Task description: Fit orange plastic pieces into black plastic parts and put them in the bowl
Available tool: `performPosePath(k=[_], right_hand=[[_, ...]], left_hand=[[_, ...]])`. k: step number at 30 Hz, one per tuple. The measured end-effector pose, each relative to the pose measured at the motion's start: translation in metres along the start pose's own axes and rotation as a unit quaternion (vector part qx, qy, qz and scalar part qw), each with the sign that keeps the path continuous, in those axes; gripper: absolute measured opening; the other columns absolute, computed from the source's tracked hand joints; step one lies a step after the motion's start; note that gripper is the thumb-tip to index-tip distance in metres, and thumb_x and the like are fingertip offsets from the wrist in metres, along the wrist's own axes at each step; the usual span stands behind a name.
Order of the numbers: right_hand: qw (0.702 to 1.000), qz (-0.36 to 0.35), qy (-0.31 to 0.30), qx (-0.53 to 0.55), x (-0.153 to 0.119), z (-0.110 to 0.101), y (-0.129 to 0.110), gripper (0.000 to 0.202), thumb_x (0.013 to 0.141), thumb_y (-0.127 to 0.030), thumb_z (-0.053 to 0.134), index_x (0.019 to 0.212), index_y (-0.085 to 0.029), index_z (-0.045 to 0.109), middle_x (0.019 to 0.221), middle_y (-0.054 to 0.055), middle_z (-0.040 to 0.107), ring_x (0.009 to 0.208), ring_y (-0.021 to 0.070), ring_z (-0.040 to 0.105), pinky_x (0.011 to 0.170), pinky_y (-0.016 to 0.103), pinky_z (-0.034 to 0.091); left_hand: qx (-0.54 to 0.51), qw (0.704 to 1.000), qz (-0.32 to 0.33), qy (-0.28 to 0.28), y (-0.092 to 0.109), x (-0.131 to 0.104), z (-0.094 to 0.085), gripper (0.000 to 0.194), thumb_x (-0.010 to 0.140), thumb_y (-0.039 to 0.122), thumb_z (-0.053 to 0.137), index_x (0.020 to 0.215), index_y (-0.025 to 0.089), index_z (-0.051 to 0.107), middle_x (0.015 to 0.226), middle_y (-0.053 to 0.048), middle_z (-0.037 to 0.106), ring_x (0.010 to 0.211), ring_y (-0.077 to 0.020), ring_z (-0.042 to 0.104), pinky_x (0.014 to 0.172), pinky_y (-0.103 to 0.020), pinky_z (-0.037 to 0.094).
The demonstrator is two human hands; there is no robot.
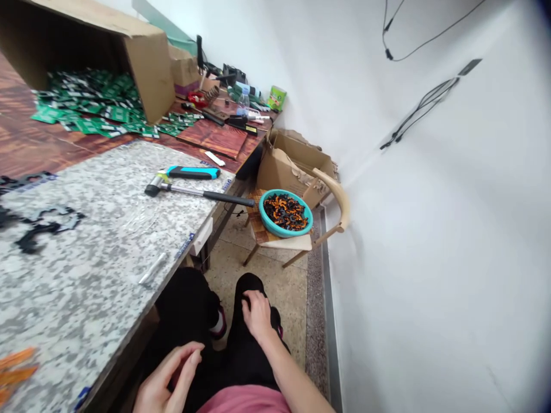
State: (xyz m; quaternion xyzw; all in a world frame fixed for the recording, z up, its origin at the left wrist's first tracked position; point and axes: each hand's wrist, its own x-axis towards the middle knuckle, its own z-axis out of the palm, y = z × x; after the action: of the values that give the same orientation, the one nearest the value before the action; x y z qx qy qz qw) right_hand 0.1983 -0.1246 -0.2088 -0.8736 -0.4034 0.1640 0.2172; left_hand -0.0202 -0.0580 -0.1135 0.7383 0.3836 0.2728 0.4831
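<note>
My right hand (257, 314) lies on my right knee, its fingers loosely spread over the black trousers and nothing held. Above my lap, beside the table edge, is my left hand (167, 378), relaxed and half curled, with a gap between thumb and palm and no object visible in it. On the marble-patterned table top (103, 252) lie a mallet (193, 191) with a black handle and a blue-and-black utility knife (193, 172). Black plastic parts (47, 223) are at the left, and orange parts (16, 370) sit at the near left corner.
A teal basin (262, 213) of orange and black parts stands on a wooden chair (340, 201). Behind it is a torn carton (279, 166). A tipped cardboard box (150, 74) spills green packets (99, 106) onto the table. The white wall (430, 229) bounds the right side.
</note>
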Motion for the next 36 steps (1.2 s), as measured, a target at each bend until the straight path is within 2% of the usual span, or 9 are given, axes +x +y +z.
performPosePath(k=[4,7,9,14,19,22,25,31,36], right_hand=[[0.997,0.053,0.018,-0.051,-0.004,-0.007,0.017,0.026,0.092,-0.031,0.055,0.112,-0.016,0.058,0.114,0.008,0.060,0.102,0.0211,0.059,0.088,0.043,0.049],[0.997,0.045,0.004,-0.068,-0.013,-0.012,0.026,0.024,0.092,-0.032,0.055,0.108,-0.016,0.060,0.110,0.007,0.062,0.099,0.0197,0.060,0.086,0.041,0.050],[0.996,0.038,-0.005,-0.075,-0.016,-0.013,0.029,0.023,0.092,-0.032,0.054,0.107,-0.015,0.060,0.108,0.006,0.062,0.096,0.0189,0.061,0.084,0.040,0.051],[0.996,0.036,-0.012,-0.082,-0.009,-0.011,0.028,0.028,0.092,-0.034,0.054,0.113,-0.016,0.058,0.114,0.008,0.060,0.101,0.0206,0.059,0.087,0.042,0.050],[0.995,0.046,-0.014,-0.091,-0.003,-0.010,0.026,0.032,0.092,-0.037,0.054,0.115,-0.015,0.057,0.114,0.008,0.060,0.101,0.0212,0.059,0.086,0.043,0.050],[0.993,0.058,-0.015,-0.100,-0.005,-0.012,0.026,0.032,0.092,-0.039,0.053,0.114,-0.015,0.057,0.110,0.008,0.061,0.096,0.0199,0.061,0.084,0.042,0.051],[0.992,0.068,-0.012,-0.105,-0.007,-0.012,0.024,0.033,0.093,-0.039,0.052,0.114,-0.015,0.057,0.109,0.007,0.062,0.094,0.0195,0.062,0.083,0.041,0.051],[0.993,0.058,-0.013,-0.104,-0.005,-0.012,0.021,0.034,0.091,-0.041,0.053,0.115,-0.016,0.057,0.115,0.008,0.059,0.105,0.0224,0.057,0.088,0.044,0.048],[0.990,0.085,-0.023,-0.109,-0.004,-0.009,0.027,0.035,0.092,-0.040,0.053,0.116,-0.016,0.056,0.113,0.008,0.060,0.098,0.0208,0.060,0.085,0.043,0.050]], left_hand=[[0.056,0.998,-0.014,0.009,-0.008,0.009,-0.003,0.036,0.080,0.053,0.055,0.088,0.022,0.071,0.084,-0.003,0.076,0.072,-0.0188,0.072,0.063,-0.019,0.057],[0.087,0.995,-0.033,0.042,-0.022,0.020,-0.006,0.036,0.079,0.054,0.053,0.085,0.023,0.070,0.077,-0.002,0.076,0.063,-0.0182,0.071,0.053,-0.019,0.055],[0.095,0.994,-0.029,0.051,-0.033,0.026,-0.006,0.036,0.078,0.054,0.052,0.084,0.023,0.070,0.076,-0.002,0.077,0.060,-0.0182,0.071,0.054,-0.020,0.055],[0.118,0.992,-0.029,0.026,-0.059,0.028,0.005,0.034,0.080,0.051,0.049,0.084,0.023,0.068,0.073,-0.002,0.076,0.059,-0.0187,0.072,0.052,-0.021,0.055],[0.138,0.990,0.005,0.032,-0.078,0.021,0.013,0.038,0.082,0.052,0.046,0.087,0.022,0.068,0.087,-0.006,0.076,0.072,-0.0207,0.073,0.066,-0.026,0.057],[0.133,0.990,-0.021,0.033,-0.085,0.022,0.012,0.039,0.082,0.052,0.044,0.089,0.021,0.068,0.089,-0.007,0.077,0.075,-0.0218,0.073,0.065,-0.026,0.058],[0.130,0.990,-0.043,0.034,-0.088,0.025,0.010,0.040,0.082,0.052,0.044,0.088,0.021,0.069,0.082,-0.005,0.077,0.073,-0.0223,0.074,0.065,-0.025,0.058],[0.139,0.989,-0.023,0.036,-0.088,0.027,0.009,0.037,0.083,0.051,0.044,0.086,0.023,0.068,0.077,-0.004,0.077,0.069,-0.0211,0.074,0.065,-0.025,0.058],[0.144,0.988,-0.037,0.035,-0.098,0.027,0.011,0.041,0.081,0.053,0.043,0.088,0.021,0.069,0.081,-0.005,0.078,0.074,-0.0216,0.074,0.067,-0.025,0.058]])
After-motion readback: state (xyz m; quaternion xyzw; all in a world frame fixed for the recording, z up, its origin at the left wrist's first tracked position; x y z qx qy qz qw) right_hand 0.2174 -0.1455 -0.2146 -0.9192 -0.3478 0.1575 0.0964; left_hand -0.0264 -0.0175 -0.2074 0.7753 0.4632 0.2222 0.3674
